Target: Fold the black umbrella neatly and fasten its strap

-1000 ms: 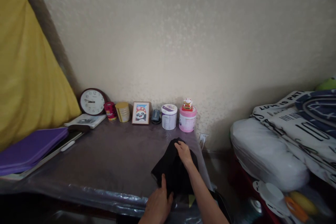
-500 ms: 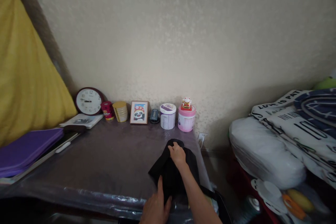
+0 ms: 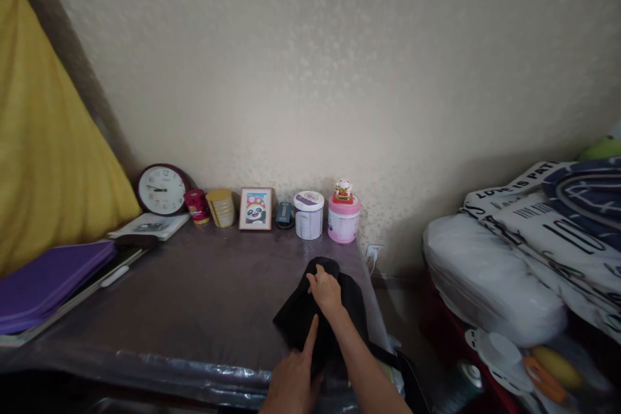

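Note:
A soft black fabric bag [image 3: 295, 317] lies crumpled near the table's right front corner, and a dark strap [image 3: 383, 354] trails from it over the edge. My right hand [image 3: 325, 290] is on the upper part of the bag, its fingers curled into the fabric. Lower down, my left hand [image 3: 294, 378] grips the near side of the bag. Its index finger stretches up across the cloth, while the other fingers are bent and mostly hidden. What the bag contains, if anything, cannot be seen.
Along the wall stand a clock [image 3: 162, 190], a red tub [image 3: 196, 207], a yellow container [image 3: 222, 208], a panda picture frame [image 3: 256, 209], a purple-white tub [image 3: 309, 217] and a pink tub [image 3: 343, 226] topped by a cat figurine [image 3: 344, 190]. Purple folders [image 3: 53, 278] lie left; bedding [image 3: 490, 278] is piled right.
My left hand has moved up and slightly right, its index finger now further over the bag. My right hand has shifted a little left and down on the fabric. The view has moved slightly.

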Demonstrator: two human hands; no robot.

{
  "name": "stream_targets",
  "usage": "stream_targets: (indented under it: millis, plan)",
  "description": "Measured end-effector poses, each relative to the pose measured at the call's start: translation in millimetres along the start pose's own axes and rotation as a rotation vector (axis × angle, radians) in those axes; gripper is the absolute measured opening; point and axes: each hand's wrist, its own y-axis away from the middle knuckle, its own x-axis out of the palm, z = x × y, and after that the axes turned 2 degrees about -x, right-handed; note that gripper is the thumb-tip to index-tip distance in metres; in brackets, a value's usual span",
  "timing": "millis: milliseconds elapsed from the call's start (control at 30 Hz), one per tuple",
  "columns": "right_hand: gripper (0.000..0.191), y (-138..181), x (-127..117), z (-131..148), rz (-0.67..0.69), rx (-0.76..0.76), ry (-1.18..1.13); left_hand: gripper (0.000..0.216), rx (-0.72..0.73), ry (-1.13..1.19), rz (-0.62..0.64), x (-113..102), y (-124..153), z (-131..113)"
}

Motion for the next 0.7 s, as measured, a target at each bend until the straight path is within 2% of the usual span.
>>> stream_targets:
  millis: [67,167,233,333,467,600,700]
  plan:
    - [0.032,8,-2,-2,0.006,-0.095,-0.097,0.081,0.022,-0.004,-0.005,2,-1,2]
    - [0.025,30,-7,-7,-0.025,-0.318,-0.202,0.076,0.045,0.001,-0.015,4,-2,6]
    - [0.022,49,-11,-11,-0.027,-0.498,-0.237,0.072,0.014,-0.009,-0.015,5,-3,6]
    - [0.024,70,-15,-17,0.007,-0.672,-0.261,0.067,-0.035,-0.033,0.0,4,-6,6]
    - [0.025,63,-12,-28,0.044,-0.749,-0.197,0.074,-0.049,-0.015,0.015,2,-11,6]
    - [0.026,34,-9,-35,0.062,-0.756,-0.118,0.081,-0.064,0.063,0.017,3,-15,10]
    - [0.028,12,-13,-36,0.092,-0.706,-0.066,0.082,-0.094,0.083,0.015,4,-17,10]
